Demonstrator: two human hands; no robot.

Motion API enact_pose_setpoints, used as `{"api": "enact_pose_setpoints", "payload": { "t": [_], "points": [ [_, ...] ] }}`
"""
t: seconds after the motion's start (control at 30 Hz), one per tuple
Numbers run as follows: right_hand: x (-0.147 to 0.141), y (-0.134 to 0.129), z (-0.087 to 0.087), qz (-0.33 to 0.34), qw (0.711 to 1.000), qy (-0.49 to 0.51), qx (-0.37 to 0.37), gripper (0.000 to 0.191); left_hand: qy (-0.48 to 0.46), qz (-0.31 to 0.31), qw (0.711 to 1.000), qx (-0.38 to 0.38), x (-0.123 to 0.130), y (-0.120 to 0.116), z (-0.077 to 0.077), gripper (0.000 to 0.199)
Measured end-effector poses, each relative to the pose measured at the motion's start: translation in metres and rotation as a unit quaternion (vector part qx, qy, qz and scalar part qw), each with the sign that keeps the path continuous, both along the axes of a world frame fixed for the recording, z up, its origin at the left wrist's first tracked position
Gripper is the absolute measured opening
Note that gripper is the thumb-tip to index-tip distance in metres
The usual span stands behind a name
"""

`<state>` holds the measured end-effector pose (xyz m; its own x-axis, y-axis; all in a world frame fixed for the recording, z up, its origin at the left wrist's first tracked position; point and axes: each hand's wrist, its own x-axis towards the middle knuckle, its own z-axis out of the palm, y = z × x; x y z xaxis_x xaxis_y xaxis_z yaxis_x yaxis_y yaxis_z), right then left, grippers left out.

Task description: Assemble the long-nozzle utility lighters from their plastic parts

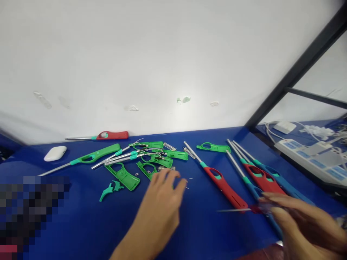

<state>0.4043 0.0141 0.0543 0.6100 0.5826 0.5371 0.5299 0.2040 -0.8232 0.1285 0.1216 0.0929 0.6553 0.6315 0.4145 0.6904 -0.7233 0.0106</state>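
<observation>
My left hand [161, 200] reaches over the middle of the blue table, fingers bent and thumb apart from the index finger. Its fingertips are at a green lighter shell half [146, 169], whose near end they cover; I see no firm hold on it. At the right my right hand [303, 224], smeared by motion, is closed round a screwdriver [234, 210] with a reddish handle and a thin metal shaft pointing left. The shaft crosses near the end of a red long-necked lighter [223, 186]. Beneath this hand lies a blue lighter [253, 187].
Opened green shells [126, 178], metal tubes with wires [119, 159] and teal triggers [107, 191] lie left of centre. A whole green lighter [100, 153], a red lighter [116, 135] and a white case [55, 153] sit farther back. A power strip [311, 159] stands beyond the black frame [287, 74].
</observation>
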Motion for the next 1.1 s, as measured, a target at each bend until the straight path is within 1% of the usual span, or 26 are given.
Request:
{"api": "enact_pose_setpoints", "payload": {
  "t": [0.03,0.07,0.13,0.23,0.3,0.33,0.4,0.47,0.53,0.57,0.63,0.7,0.73,0.8,0.87,0.93,1.0,1.1],
  "points": [
    [-0.013,0.009,0.003,0.007,1.0,0.023,-0.003,0.025,0.001,0.027,1.0,0.002,-0.016,-0.002,-0.003,0.047],
    [-0.024,0.016,0.004,0.007,0.999,0.036,-0.022,0.024,0.003,0.047,0.999,0.006,-0.03,-0.004,-0.007,0.046],
    [-0.038,0.02,-0.001,0.034,0.997,-0.012,-0.067,0.023,0.009,0.055,0.998,0.009,-0.047,-0.012,-0.02,0.044],
    [-0.038,0.017,-0.017,0.063,0.979,-0.158,-0.116,0.021,0.019,0.047,0.999,0.012,-0.049,-0.028,-0.04,0.045],
    [-0.033,0.016,-0.022,0.079,0.955,-0.259,-0.118,0.02,0.022,0.033,0.999,0.01,-0.046,-0.038,-0.047,0.047],
    [-0.032,0.018,-0.021,0.083,0.944,-0.3,-0.11,0.019,0.022,0.025,0.999,0.009,-0.045,-0.042,-0.049,0.048],
    [-0.036,0.026,-0.013,0.084,0.93,-0.347,-0.09,0.015,0.017,0.016,1.0,0.005,-0.05,-0.046,-0.049,0.05],
    [-0.05,0.038,-0.001,0.104,0.925,-0.358,-0.076,0.01,0.006,0.027,1.0,-0.001,-0.063,-0.047,-0.047,0.049],
    [-0.071,0.052,0.011,0.174,0.911,-0.365,-0.077,0.011,-0.006,0.05,0.999,-0.009,-0.082,-0.046,-0.046,0.046],
    [-0.082,0.059,0.016,0.211,0.897,-0.378,-0.088,0.015,-0.016,0.062,0.998,-0.007,-0.091,-0.046,-0.046,0.045],
    [-0.105,0.072,0.021,0.276,0.858,-0.415,-0.123,0.031,-0.047,0.087,0.995,-0.003,-0.107,-0.045,-0.048,0.042],
    [-0.122,0.084,0.023,0.318,0.826,-0.442,-0.146,0.034,-0.081,0.114,0.99,0.004,-0.117,-0.043,-0.049,0.039],
    [-0.127,0.09,0.024,0.328,0.817,-0.448,-0.153,0.032,-0.09,0.128,0.988,0.009,-0.119,-0.042,-0.05,0.037],
    [-0.13,0.106,0.024,0.331,0.815,-0.447,-0.162,0.027,-0.086,0.153,0.984,0.021,-0.122,-0.039,-0.05,0.037],
    [-0.127,0.125,0.023,0.312,0.823,-0.443,-0.17,0.027,-0.073,0.162,0.984,0.029,-0.122,-0.035,-0.052,0.039],
    [-0.124,0.145,0.021,0.293,0.829,-0.442,-0.177,0.03,-0.07,0.159,0.985,0.025,-0.124,-0.031,-0.055,0.04],
    [-0.123,0.161,0.018,0.29,0.828,-0.443,-0.185,0.031,-0.08,0.151,0.985,0.019,-0.128,-0.03,-0.06,0.04],
    [-0.125,0.17,0.016,0.299,0.825,-0.442,-0.184,0.026,-0.107,0.136,0.985,0.012,-0.133,-0.031,-0.067,0.041]
  ]
}}
